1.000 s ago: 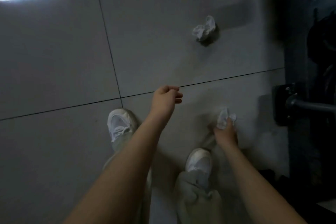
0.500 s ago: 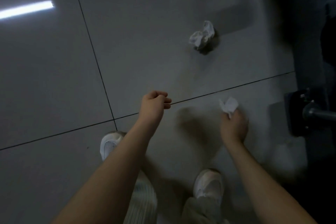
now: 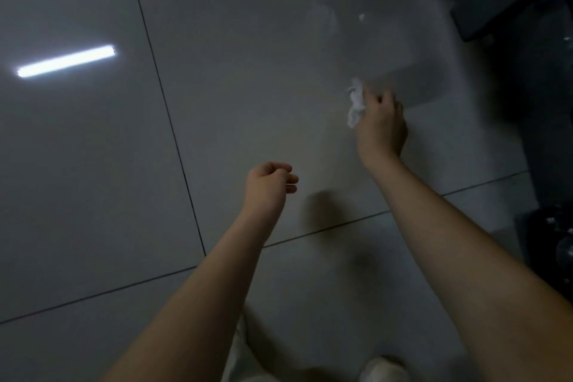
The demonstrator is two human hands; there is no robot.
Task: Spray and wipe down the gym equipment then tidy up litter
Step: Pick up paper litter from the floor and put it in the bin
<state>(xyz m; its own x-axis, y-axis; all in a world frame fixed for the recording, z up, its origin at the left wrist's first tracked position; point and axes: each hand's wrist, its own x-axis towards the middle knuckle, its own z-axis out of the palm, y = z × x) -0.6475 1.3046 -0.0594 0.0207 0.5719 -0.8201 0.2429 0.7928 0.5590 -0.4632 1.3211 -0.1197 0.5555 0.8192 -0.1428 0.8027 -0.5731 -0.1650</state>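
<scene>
grey glossy floor [image 3: 93, 164] all round. nearest, a white shoe [image 3: 384, 369]; then the left hand [image 3: 269, 183], curled and empty; farthest, the right hand [image 3: 379, 124] grips a crumpled white tissue [image 3: 356, 102], which sticks out past its fingers.

Dim, motion-blurred; lamp glare [image 3: 66, 61] on tiles

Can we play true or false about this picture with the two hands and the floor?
1. The right hand holds a white tissue. True.
2. The left hand holds a spray bottle. False: its fingers are curled and it holds nothing.
3. The floor is green carpet. False: it is shiny grey tile.
4. A stripe of light shines on the floor. True.
</scene>
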